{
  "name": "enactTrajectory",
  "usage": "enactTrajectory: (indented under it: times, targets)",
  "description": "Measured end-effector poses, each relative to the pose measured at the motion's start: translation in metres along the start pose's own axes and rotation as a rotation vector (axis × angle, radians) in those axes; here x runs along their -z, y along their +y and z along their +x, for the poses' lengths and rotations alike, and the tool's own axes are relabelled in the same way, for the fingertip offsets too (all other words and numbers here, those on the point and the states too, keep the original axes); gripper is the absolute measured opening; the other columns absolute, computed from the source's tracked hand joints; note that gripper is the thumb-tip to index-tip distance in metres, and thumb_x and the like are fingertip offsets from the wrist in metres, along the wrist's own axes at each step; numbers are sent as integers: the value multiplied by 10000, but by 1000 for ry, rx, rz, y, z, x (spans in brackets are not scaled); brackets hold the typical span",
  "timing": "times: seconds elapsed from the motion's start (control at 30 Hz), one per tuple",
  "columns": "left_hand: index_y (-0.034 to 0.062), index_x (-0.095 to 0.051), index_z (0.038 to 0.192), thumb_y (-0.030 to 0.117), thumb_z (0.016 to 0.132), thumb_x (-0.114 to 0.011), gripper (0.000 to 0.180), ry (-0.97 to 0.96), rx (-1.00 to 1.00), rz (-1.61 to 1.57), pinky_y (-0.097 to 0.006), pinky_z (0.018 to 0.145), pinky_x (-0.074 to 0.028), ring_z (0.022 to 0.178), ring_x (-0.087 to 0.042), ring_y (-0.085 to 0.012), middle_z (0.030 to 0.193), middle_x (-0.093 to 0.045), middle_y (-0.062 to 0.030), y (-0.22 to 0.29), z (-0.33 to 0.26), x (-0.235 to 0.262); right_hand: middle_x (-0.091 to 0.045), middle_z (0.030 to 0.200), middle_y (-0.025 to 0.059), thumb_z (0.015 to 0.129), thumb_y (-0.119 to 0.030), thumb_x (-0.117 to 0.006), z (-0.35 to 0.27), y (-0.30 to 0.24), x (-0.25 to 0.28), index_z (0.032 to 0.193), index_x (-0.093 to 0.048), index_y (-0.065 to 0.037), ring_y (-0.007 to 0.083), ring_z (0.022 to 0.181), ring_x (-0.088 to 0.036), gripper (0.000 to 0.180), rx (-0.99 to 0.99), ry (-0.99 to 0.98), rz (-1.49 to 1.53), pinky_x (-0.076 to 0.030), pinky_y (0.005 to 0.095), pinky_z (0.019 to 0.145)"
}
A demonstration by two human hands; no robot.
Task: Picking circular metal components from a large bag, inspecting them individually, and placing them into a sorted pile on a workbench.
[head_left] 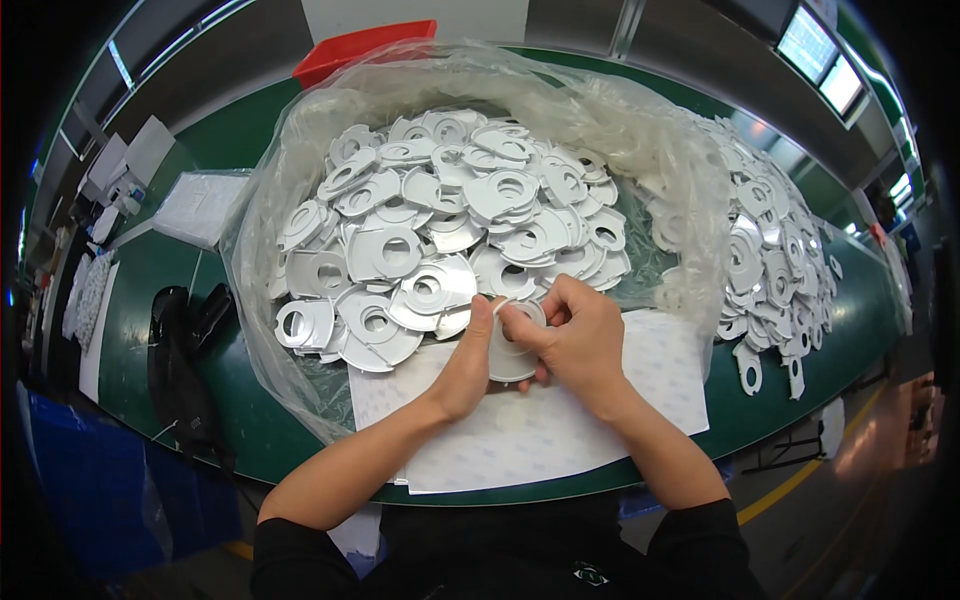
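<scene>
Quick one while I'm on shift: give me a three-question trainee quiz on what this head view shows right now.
1. True or false: both hands hold the same grey disc.
2. Where does the big heap of discs lie? A) in a clear plastic bag B) in the red bin C) on the floor
3. Fill in: under the hands lies a white ____.

Key:
1. True: the left hand and right hand both pinch it.
2. A
3. sheet
</scene>
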State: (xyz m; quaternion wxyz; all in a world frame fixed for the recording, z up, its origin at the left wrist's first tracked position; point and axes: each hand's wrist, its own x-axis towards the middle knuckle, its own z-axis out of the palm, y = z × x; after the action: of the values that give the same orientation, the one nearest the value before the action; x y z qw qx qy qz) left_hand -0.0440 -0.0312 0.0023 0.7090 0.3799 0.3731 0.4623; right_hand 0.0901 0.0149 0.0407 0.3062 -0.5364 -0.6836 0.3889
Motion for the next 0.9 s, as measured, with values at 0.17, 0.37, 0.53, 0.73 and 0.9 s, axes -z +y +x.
enactTrajectory:
  times: [0.17,0.37,0.53,0.73,0.9]
  targets:
    - [105,-465,1046,699,871,-55,743,89,33,-76,-258,598,-475,760,-575,-144,853,-566,-51,1,1,0,-532,615,49,629,-288,-816,-2,1,5,647,-465,-40,140,497,-532,430,245,70,-323,-423,290,458]
    - [86,-463,1005,707,869,-77,743,-8,36,-196,-289,548,-463,716,-589,-185,825,-577,-83,2,5,9,-572,683,86,716,-212,-743,0,6,21,722,-545,-17,212,663,-572,278,359,-79,-183,-447,338,587]
    - [68,-470,973,704,871,-71,757,-23,91,-249,-300,527,-452,658,-597,-208,790,-584,-106,8,5,9,-590,668,104,805,-171,-650,-2,5,19,736,-559,-14,253,662,-578,194,258,-131,-120,-443,360,611]
    - [59,-464,952,697,873,-51,764,-122,156,-186,-301,495,-449,660,-605,-217,782,-586,-121,10,4,12,-622,674,122,849,-248,-613,-2,4,14,697,-563,-15,245,621,-588,283,257,-46,-277,-438,346,579]
    - [48,-467,1061,703,873,-81,782,-179,174,-204,-308,566,-502,743,-621,-219,865,-598,-134,17,-2,12,-624,681,54,854,-206,-628,8,17,18,775,-629,1,91,579,-518,222,184,-200,135,-406,239,545]
